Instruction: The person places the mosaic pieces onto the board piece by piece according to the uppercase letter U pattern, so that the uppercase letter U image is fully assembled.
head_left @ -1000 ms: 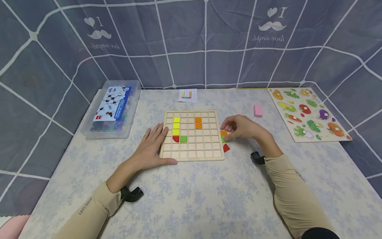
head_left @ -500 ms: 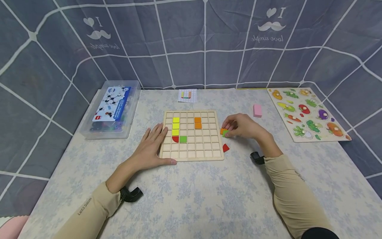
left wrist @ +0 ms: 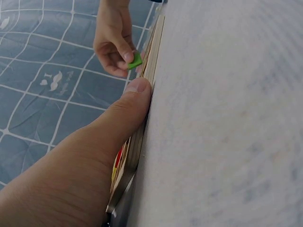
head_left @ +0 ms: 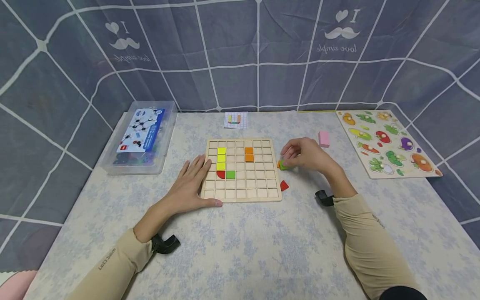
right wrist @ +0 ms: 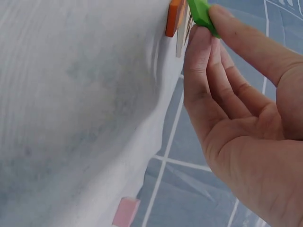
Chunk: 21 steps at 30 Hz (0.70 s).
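Observation:
A wooden grid board (head_left: 258, 183) lies on the table. Three yellow squares (head_left: 221, 158), a red quarter-round piece (head_left: 221, 175), a green square (head_left: 230, 174) and two orange squares (head_left: 249, 154) sit in its cells. My left hand (head_left: 187, 187) rests along the board's left side with fingers spread, its thumb (left wrist: 130, 101) against the front edge. Just off the right edge, my right hand (head_left: 305, 156) pinches a green square tile (right wrist: 202, 16) between thumb and fingertips, lifted and tilted. Below it is an orange tile (right wrist: 173, 19), mostly hidden in the head view. A red quarter-round piece (head_left: 284, 186) lies nearby.
Behind the board lies a small pattern card (head_left: 236, 120). A clear plastic case (head_left: 165, 137) stands at the back left. At the right are a pink block (head_left: 324, 139) and a vegetable puzzle board (head_left: 390, 143). A grey grid-patterned cloth (head_left: 240, 50) hangs behind the table.
My right hand has gripped the green tile and raised it from the table, tilting it over the orange tile. The left hand and the board have stayed in place.

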Tool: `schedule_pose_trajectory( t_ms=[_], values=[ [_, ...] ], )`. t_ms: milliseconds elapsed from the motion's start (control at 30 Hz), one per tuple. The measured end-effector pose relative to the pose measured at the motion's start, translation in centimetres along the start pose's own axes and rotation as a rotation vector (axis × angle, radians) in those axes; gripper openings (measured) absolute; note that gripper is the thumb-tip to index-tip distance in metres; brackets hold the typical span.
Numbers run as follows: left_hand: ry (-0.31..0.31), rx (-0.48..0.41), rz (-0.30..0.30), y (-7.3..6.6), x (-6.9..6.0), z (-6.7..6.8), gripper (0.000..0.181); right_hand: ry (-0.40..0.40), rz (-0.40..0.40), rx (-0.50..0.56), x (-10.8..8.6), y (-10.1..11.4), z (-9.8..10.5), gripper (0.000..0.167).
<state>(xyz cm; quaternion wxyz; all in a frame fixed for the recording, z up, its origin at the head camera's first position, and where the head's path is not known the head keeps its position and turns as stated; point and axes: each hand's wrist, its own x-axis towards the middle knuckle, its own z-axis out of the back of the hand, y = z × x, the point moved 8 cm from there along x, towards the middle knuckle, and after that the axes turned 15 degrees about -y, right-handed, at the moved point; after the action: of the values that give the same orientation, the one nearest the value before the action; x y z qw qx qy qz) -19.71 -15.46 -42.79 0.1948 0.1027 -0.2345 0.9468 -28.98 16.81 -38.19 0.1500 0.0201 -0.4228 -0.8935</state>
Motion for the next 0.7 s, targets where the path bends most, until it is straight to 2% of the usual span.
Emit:
schedule_pose_trajectory(
  t_ms=[133,233,533,700],
  values=[
    [0.000,0.006,-0.003,0.0,0.0,0.0,0.134,-0.015,0.003,0.007,0.1,0.5,-0.2,0.024],
    [-0.002,0.008,-0.008,0.0,0.1,-0.1,0.134,0.003,0.003,0.013,0.1,1.0,-0.8,0.021],
    [-0.005,0.012,-0.009,-0.1,0.1,0.0,0.134,0.047,0.090,-0.004,0.6,4.4,-4.6,0.013],
    [0.000,0.012,-0.001,0.0,0.1,-0.1,0.135,0.055,0.082,0.013,1.5,5.8,-6.5,0.008]
  ],
)
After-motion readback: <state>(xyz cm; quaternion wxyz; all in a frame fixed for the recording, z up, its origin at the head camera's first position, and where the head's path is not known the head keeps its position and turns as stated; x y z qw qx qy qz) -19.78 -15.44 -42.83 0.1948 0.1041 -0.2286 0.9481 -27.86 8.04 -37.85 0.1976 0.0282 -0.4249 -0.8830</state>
